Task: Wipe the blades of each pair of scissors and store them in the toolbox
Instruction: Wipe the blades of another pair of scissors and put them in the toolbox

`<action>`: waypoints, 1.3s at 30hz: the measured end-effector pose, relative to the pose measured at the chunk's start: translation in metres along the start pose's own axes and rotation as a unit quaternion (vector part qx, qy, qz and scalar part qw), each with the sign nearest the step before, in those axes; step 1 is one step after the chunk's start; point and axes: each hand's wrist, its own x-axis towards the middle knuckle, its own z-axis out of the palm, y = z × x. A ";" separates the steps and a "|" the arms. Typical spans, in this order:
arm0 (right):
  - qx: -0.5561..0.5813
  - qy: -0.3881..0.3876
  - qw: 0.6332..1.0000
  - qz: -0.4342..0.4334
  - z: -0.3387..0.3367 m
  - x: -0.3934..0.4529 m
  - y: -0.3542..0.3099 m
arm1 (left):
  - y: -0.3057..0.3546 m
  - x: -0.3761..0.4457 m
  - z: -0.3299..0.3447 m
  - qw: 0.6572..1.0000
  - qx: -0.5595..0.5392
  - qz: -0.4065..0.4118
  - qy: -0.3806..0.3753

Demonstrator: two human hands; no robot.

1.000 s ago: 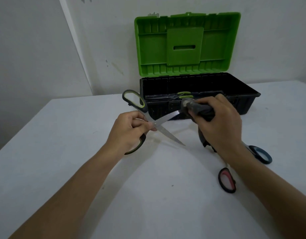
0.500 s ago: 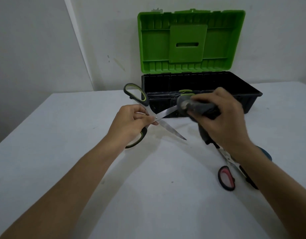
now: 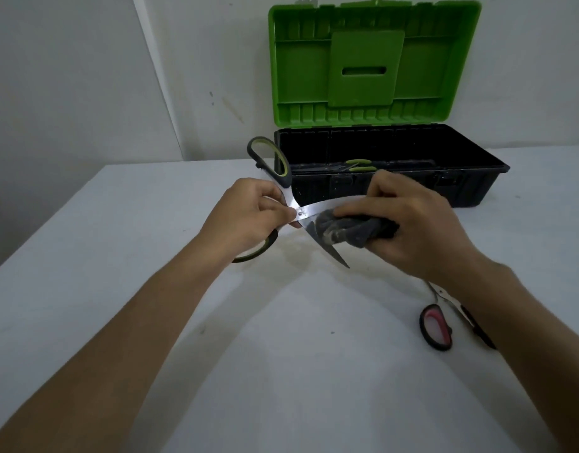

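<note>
My left hand (image 3: 248,217) grips a pair of black-and-green scissors (image 3: 317,209) at the pivot, with the blades spread wide apart above the white table. My right hand (image 3: 409,223) is closed on a dark grey cloth (image 3: 347,230), which is pressed against the lower blade just past the pivot. The upper blade runs right, above the cloth and behind my right fingers. Behind both hands stands the toolbox (image 3: 477,158), black with its green lid (image 3: 373,60) raised. A green-handled tool (image 3: 360,165) lies inside it.
A pair of red-and-black scissors (image 3: 436,326) lies on the table (image 3: 118,256) under my right forearm, partly hidden. White walls stand close behind the toolbox and to the left.
My right hand with the cloth has dropped from the upper blade's tip to the lower blade near the pivot. The blue-handled scissors seen earlier at the right are now hidden by my arm.
</note>
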 end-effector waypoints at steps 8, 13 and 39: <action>-0.022 -0.099 0.994 -0.042 0.016 -0.008 0.004 | 0.004 -0.003 -0.005 1.000 -0.005 0.009 0.002; -0.046 -0.048 0.996 -0.052 0.015 -0.008 0.001 | 0.000 0.000 0.004 0.998 0.049 0.025 -0.014; -0.069 -0.003 0.997 -0.043 0.026 -0.002 -0.019 | -0.004 0.004 -0.025 1.000 -0.008 0.016 0.018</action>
